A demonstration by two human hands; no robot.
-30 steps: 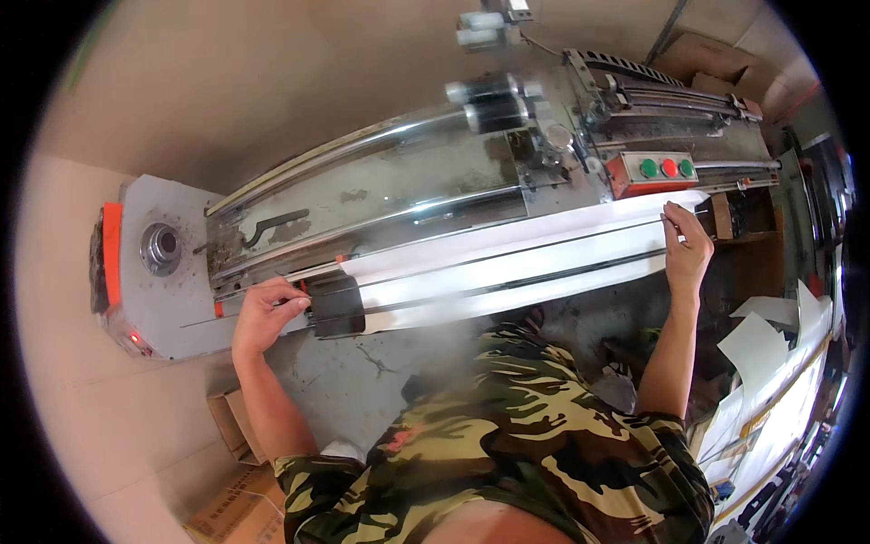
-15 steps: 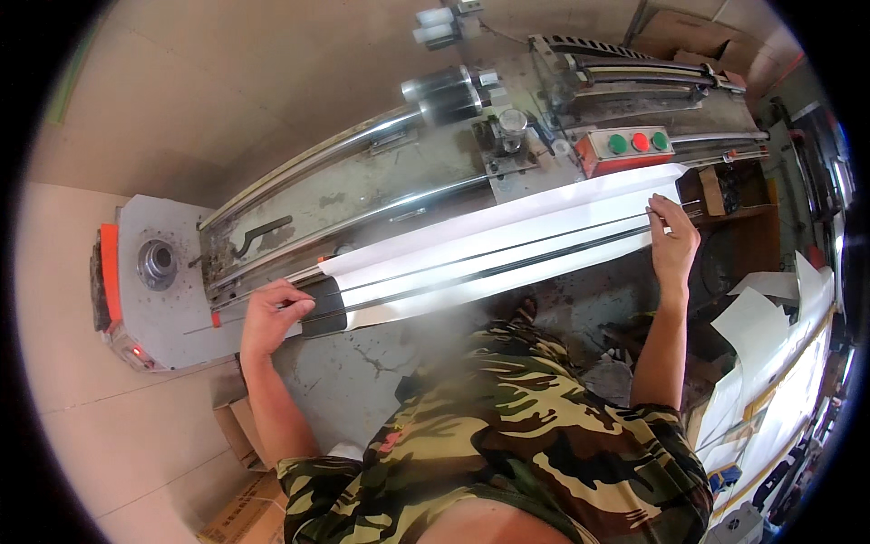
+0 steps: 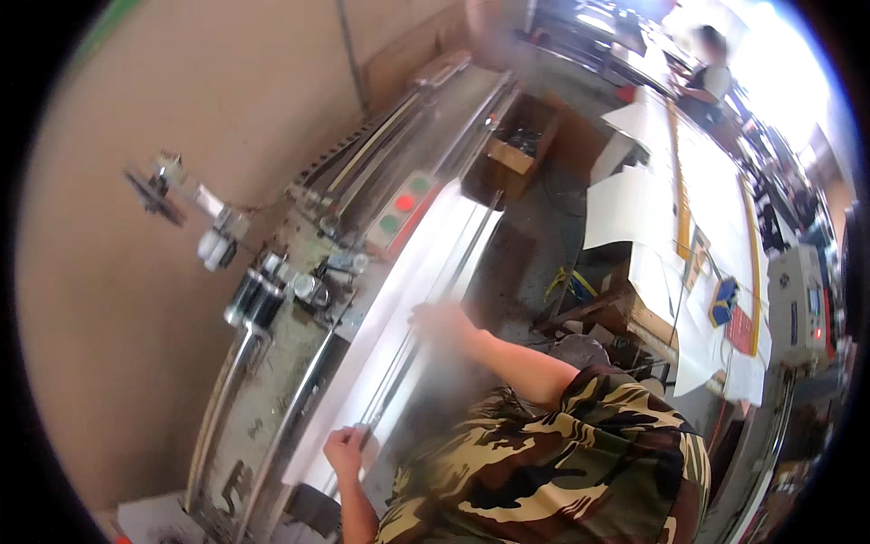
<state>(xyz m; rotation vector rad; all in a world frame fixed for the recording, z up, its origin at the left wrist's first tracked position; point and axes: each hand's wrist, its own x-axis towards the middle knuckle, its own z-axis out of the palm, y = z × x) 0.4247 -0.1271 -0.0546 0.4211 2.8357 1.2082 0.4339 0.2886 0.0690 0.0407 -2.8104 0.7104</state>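
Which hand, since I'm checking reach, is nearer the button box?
Right: the blurred right hand is below the button box in the picture; the left hand is farther below, near the lower end of the sheet.

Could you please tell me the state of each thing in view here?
White sheet: spread out lengthwise.
Dark rods: lengthwise over the sheet.
Left hand: fingers curled at the rods, grip unclear.
Right hand: blurred, grip unclear.
Control box: upper side showing red and green buttons.
Cardboard box: open, dark contents.
White machine: red light lit.
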